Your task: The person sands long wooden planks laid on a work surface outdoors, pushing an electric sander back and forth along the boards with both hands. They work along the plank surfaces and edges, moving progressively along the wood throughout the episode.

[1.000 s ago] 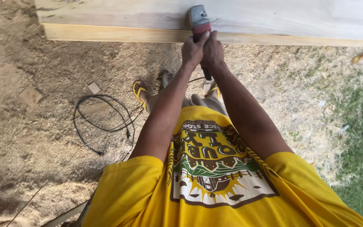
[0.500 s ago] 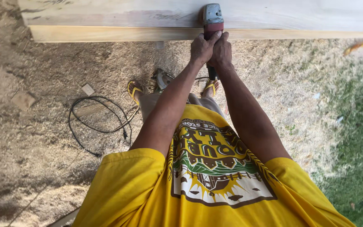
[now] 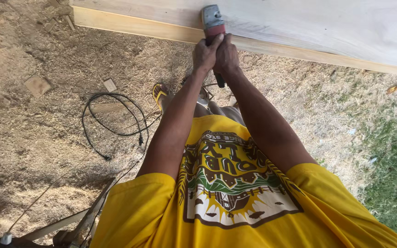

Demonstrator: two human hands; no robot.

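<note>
The red and grey power tool (image 3: pixel 213 23) sits on the pale wooden plank (image 3: pixel 327 27). Both arms reach straight out. The left hand (image 3: pixel 205 54) and right hand (image 3: pixel 226 56) each have a tight grip on its handle. A black cord (image 3: pixel 111 121) lies looped on the sawdust ground (image 3: pixel 28 124).

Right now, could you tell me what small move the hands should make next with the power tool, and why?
Probably ease the power tool further along the wooden board: both the left hand and right hand grip it, its head on the board.
</note>
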